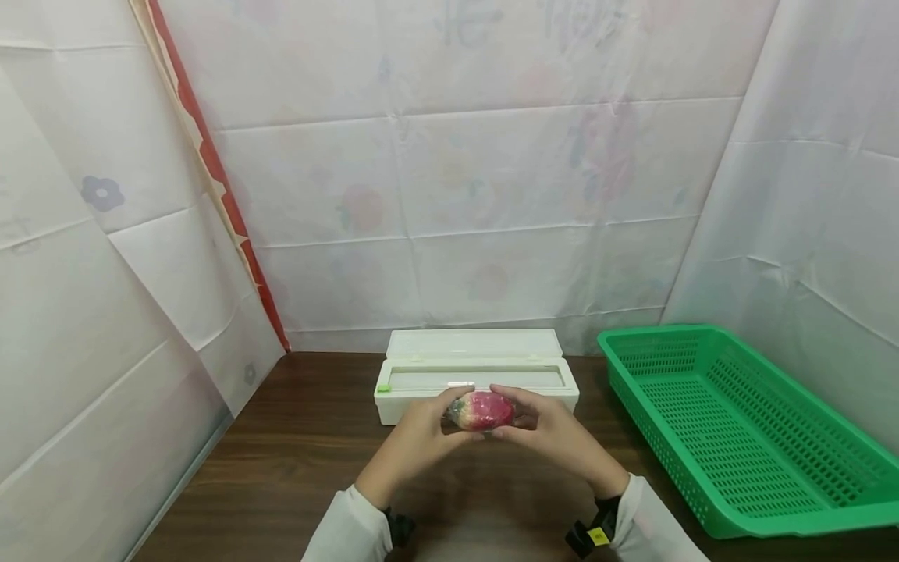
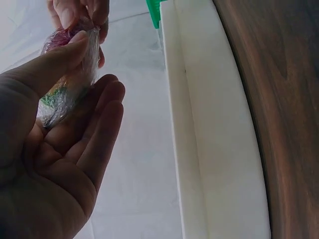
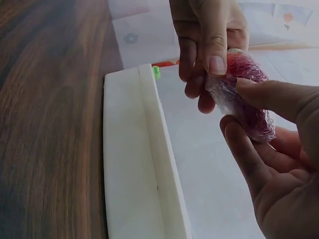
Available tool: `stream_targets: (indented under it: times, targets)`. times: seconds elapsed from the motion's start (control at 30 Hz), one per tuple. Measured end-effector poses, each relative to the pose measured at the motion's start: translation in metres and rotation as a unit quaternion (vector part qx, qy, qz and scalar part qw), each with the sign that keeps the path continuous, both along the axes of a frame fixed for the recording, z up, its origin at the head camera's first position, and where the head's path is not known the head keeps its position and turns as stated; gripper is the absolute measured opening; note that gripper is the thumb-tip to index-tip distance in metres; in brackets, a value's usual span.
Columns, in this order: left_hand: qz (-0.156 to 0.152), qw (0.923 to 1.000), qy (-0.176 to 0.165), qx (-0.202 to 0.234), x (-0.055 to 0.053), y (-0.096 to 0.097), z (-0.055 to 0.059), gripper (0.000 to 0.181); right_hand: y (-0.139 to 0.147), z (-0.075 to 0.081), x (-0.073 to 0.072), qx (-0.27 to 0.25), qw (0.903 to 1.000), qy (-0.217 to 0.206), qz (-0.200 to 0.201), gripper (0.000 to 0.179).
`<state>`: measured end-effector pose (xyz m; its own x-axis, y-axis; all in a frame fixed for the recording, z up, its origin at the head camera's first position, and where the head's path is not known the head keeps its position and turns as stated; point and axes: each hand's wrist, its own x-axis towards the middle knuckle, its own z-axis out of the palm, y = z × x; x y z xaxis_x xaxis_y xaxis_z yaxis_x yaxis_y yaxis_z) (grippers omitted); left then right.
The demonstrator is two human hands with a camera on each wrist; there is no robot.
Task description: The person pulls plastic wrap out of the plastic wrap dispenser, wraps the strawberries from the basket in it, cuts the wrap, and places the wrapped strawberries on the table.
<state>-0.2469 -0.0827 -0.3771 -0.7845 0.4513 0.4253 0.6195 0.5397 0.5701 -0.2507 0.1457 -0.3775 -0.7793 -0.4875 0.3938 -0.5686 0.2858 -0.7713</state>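
A rounded pink-red and pale yellow piece wrapped in cling film (image 1: 483, 410) is held up between both hands, in front of the white box. Its kind is blurred by the shiny wrinkled film; a green patch shows at one end in the left wrist view. My left hand (image 1: 421, 437) pinches the left, paler end between thumb and fingers. On the redder right end, the thumb and fingers of my right hand (image 1: 558, 433) grip it. The right wrist view has the film-wrapped piece (image 3: 244, 94) with both thumbs pressed on its near side.
Behind the hands stands a long white box (image 1: 414, 410) with its lid raised and a small green piece (image 1: 383, 388) at its left front. A green perforated basket (image 1: 653, 437) stands at the right on the dark wooden table (image 1: 281, 453). White patterned sheeting (image 1: 492, 195) encloses the back and sides.
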Motion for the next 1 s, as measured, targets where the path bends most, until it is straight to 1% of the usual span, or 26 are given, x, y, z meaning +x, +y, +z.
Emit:
stream_targets:
  times: [0.13, 0.23, 0.3, 0.43, 0.63, 0.7, 0.8, 0.87, 1.0]
  targets:
    - [0.004, 0.9999, -0.011, 0.003, 0.001, -0.002, 0.001, 0.069, 0.002, 0.001, 0.0, 0.016, 0.9995, -0.009, -0.026, 0.06]
    - [0.011, 0.9997, -0.021, 0.006, 0.001, -0.004, 0.002, 0.064, 0.004, 0.001, -0.002, 0.024, 0.9987, -0.015, -0.041, 0.062]
    - [0.012, 0.9997, -0.018, 0.008, 0.002, -0.005, 0.003, 0.059, 0.004, 0.001, -0.002, 0.029, 0.9986, -0.014, -0.043, 0.062]
    - [0.005, 0.9999, -0.005, 0.009, 0.001, -0.005, 0.003, 0.052, 0.004, 0.002, -0.003, 0.029, 0.999, -0.012, -0.032, 0.061]
    - [0.006, 0.9999, 0.008, -0.004, -0.001, -0.009, 0.003, 0.058, 0.005, 0.0, -0.005, 0.035, 0.9992, -0.009, -0.019, 0.057]
    - [0.0, 1.0, 0.003, 0.0, -0.001, -0.01, 0.003, 0.056, 0.006, -0.001, -0.005, 0.044, 0.9989, -0.007, -0.014, 0.055]
    - [-0.016, 0.9998, -0.004, 0.009, -0.001, -0.012, 0.004, 0.048, 0.005, 0.0, -0.004, 0.063, 0.9979, -0.011, -0.007, 0.051]
    - [-0.023, 0.9996, -0.014, 0.008, 0.0, -0.012, 0.004, 0.044, 0.004, 0.003, -0.001, 0.072, 0.9972, -0.016, 0.003, 0.049]
    - [-0.035, 0.999, -0.027, -0.004, 0.0, -0.015, 0.002, 0.043, 0.001, 0.01, 0.008, 0.082, 0.9958, -0.031, 0.029, 0.048]
